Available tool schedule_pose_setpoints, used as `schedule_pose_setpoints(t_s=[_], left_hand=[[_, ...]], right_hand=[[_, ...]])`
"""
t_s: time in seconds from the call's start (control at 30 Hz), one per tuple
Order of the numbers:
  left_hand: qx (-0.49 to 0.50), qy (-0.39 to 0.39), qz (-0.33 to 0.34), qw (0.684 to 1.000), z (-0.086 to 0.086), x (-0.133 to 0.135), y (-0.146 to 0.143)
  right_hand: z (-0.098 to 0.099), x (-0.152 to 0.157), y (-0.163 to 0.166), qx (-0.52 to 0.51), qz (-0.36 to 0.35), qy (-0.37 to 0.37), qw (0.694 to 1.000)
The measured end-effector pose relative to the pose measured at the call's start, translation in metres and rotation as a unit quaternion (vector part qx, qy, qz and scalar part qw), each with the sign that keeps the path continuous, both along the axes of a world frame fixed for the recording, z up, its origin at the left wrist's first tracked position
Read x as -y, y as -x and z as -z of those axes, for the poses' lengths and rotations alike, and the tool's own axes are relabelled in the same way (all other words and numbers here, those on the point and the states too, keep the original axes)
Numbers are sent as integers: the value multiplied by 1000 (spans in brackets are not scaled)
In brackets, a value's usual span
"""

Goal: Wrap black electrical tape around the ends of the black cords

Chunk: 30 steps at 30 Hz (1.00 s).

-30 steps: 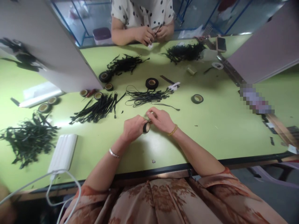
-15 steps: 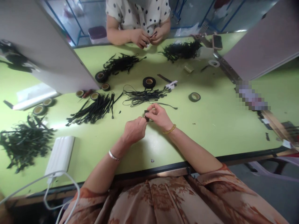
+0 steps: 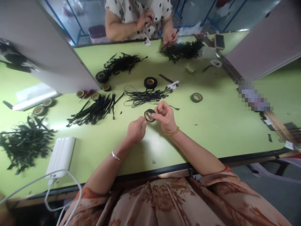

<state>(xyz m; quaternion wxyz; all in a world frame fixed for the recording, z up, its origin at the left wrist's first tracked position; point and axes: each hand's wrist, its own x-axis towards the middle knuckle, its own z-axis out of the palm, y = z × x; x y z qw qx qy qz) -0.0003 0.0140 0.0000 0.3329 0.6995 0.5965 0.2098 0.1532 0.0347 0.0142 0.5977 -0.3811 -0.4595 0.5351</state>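
Note:
In the middle of the table my right hand point(image 3: 166, 118) grips a small roll of black tape point(image 3: 146, 118), its thumb at the pale core, which faces me. My left hand point(image 3: 136, 130) is closed, its fingertips at the roll's left edge; what it pinches is hidden. Just beyond the hands lies a bundle of thin black cables point(image 3: 141, 97). A larger black tape roll point(image 3: 153, 79) sits behind that bundle, and another tape roll point(image 3: 200, 98) lies to the right.
Across the table a co-worker's hands point(image 3: 169, 37) handle a dark strip beside a black cable pile point(image 3: 185, 50). More black cables point(image 3: 97, 110) lie left of my hands. At front left is a white power bank point(image 3: 61, 157) with a white cord. Grey panels point(image 3: 58, 47) stand at both sides.
The tape roll has turned so its core shows, and my hands have moved slightly apart. The co-worker's hands have separated, one rising and one moving to the right.

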Motion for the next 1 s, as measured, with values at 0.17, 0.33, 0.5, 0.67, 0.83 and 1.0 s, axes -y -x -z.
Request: schedule_pose_setpoints(t_s=[0.17,0.33,0.5,0.67,0.83,1.0], left_hand=[[339,123,-66,930,6,-5,6],[495,168,-125,843,0,-9,9],[504,163,-128,839,-2,-11,12],[452,122,-96,878,5,-10,13],[295,49,-35,954,8,-9,17],[66,-71,-24,995,1,-7,17]], right_hand=[[-6,7,-3,119,-14,-91,989],[-11,10,-4,254,-67,-126,957],[-4,2,-3,301,-107,-39,947],[2,-6,2,167,-94,81,978],[7,-6,5,55,-79,109,989],[14,-7,3,82,-61,92,990]])
